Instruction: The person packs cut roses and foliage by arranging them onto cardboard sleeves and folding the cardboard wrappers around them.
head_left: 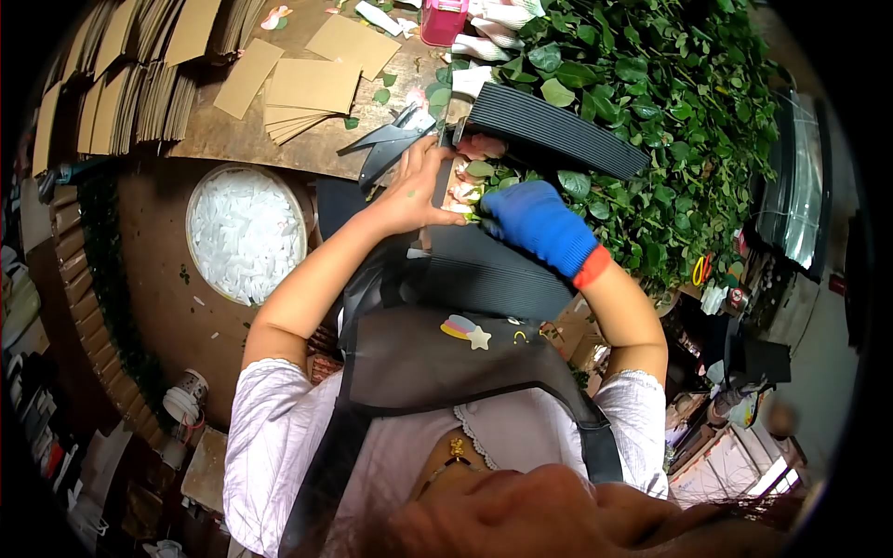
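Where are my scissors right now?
In the head view, the scissors lie at the near edge of the wooden table, beside the bare left hand and right of the brown cards.

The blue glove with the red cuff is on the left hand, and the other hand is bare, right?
Not quite: the head view shows the blue glove with the red cuff on the right hand. The other one, the left hand, is bare.

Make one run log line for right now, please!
left hand: bare, at pale pink flowers | right hand: blue-gloved, at flowers, grip unclear | scissors: beside left hand | leafy greens: piled beyond right hand
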